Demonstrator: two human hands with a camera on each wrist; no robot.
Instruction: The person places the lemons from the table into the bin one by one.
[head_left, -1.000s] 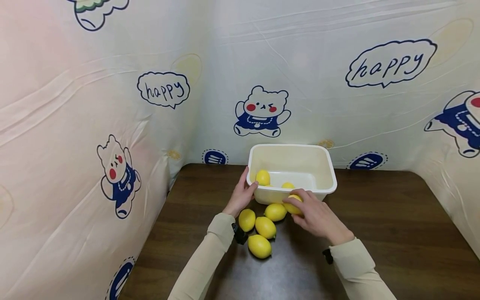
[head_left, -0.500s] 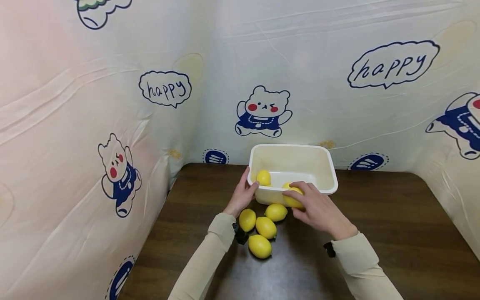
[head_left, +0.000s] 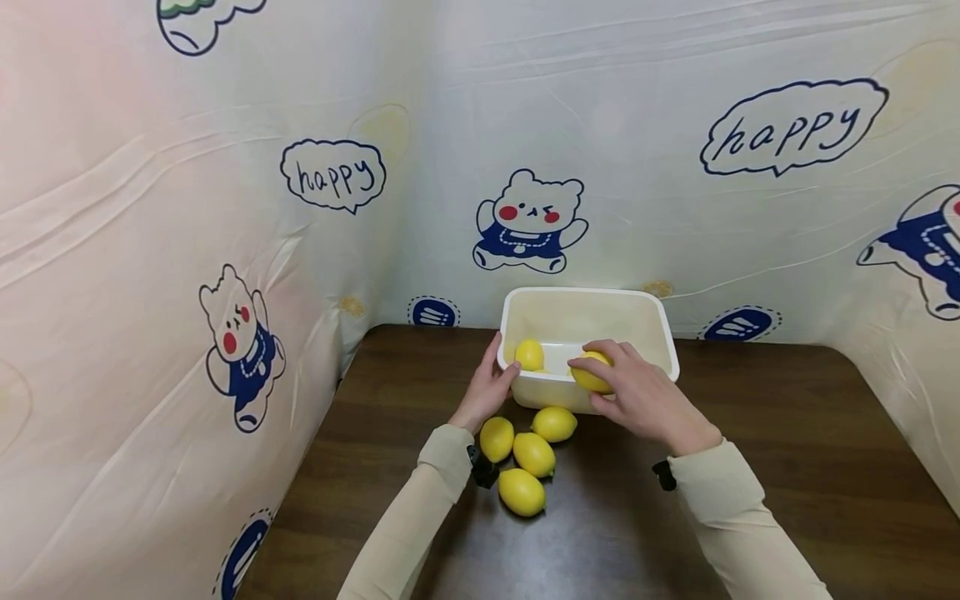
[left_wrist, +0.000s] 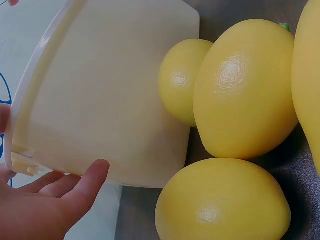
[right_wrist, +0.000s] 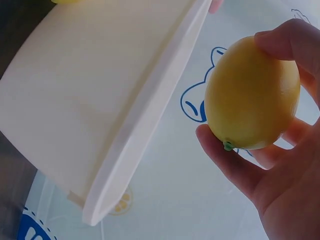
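Wearing long cream sleeves (head_left: 399, 525), plain and lightly creased, ending in broad, thick cuffs (head_left: 447, 457)! Sporting a small, chunky black left wrist device (head_left: 483, 468) beside one cuff, a similar right wrist device (head_left: 664, 475) beside the other. Showing bare left hand (head_left: 486, 392), bare right hand (head_left: 642, 392).

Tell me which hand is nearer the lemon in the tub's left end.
Left. The left hand holds the tub's near-left corner, close beside that lemon; the right hand is farther right, holding another lemon above the near rim.
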